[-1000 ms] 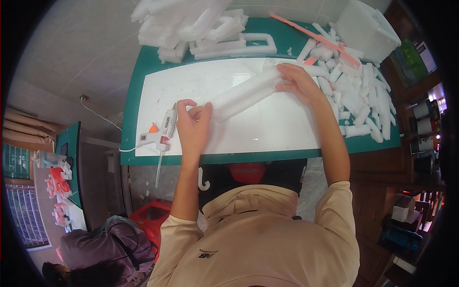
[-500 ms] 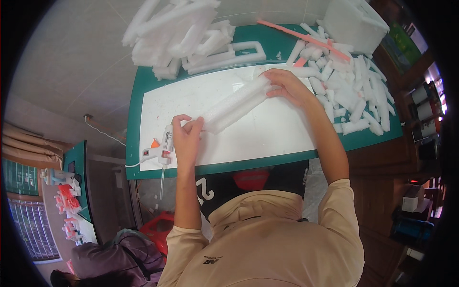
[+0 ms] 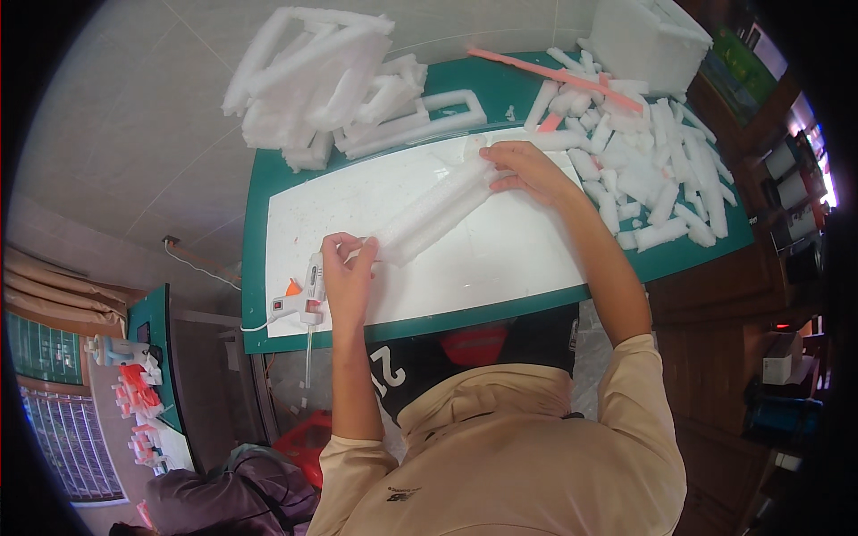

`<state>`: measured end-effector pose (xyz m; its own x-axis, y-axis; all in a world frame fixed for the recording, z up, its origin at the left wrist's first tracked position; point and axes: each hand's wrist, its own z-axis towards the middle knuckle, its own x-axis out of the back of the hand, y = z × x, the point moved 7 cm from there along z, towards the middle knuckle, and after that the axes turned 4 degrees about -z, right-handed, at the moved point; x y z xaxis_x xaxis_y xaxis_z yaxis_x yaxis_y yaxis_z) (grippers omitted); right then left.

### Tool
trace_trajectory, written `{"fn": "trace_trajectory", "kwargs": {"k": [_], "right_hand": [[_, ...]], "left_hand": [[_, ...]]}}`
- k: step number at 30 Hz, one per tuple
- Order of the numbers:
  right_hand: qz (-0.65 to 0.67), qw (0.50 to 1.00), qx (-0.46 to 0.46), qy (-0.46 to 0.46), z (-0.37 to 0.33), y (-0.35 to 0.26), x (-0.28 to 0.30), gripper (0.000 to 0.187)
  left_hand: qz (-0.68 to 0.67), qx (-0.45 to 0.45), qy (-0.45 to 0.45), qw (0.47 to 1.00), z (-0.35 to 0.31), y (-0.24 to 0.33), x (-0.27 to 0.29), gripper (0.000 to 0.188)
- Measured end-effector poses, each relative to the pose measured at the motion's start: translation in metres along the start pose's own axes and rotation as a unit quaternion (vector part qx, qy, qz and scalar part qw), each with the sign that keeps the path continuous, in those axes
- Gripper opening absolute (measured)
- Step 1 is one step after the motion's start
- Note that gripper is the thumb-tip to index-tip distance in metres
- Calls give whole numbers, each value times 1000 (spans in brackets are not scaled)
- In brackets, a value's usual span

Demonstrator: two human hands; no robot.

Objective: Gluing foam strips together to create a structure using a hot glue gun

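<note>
I clamp my left hand (image 3: pixel 347 268) and right hand (image 3: pixel 527 171) on the foam bar's (image 3: pixel 435 211) ends, beside the glue gun (image 3: pixel 308 290).

Both forearms rise bare from the lower middle of the frame, out of short beige sleeves. The left hand (image 3: pixel 347 271) sits left of centre, fingers curled and pinched shut around what it holds, thumb toward the right. The right arm reaches farther up, elbow slightly bent; the right hand (image 3: pixel 527 171) lies above centre, palm down, fingers spread and pressing leftward.
</note>
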<state>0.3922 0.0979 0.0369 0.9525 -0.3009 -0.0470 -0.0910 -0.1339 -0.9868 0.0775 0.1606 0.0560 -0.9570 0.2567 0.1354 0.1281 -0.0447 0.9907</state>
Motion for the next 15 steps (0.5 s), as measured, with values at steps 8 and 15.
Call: {"fn": "trace_trajectory", "kwargs": {"k": [8,15], "right_hand": [[-9,1000,10,15,0,1,0,34],[-28,1000,12,6,-5,-2,-2,33]], "left_hand": [[-18,-7,-15,1000,1,-5,-3,22],[-37,20,-18,999,-2,-4,-6,19]]}}
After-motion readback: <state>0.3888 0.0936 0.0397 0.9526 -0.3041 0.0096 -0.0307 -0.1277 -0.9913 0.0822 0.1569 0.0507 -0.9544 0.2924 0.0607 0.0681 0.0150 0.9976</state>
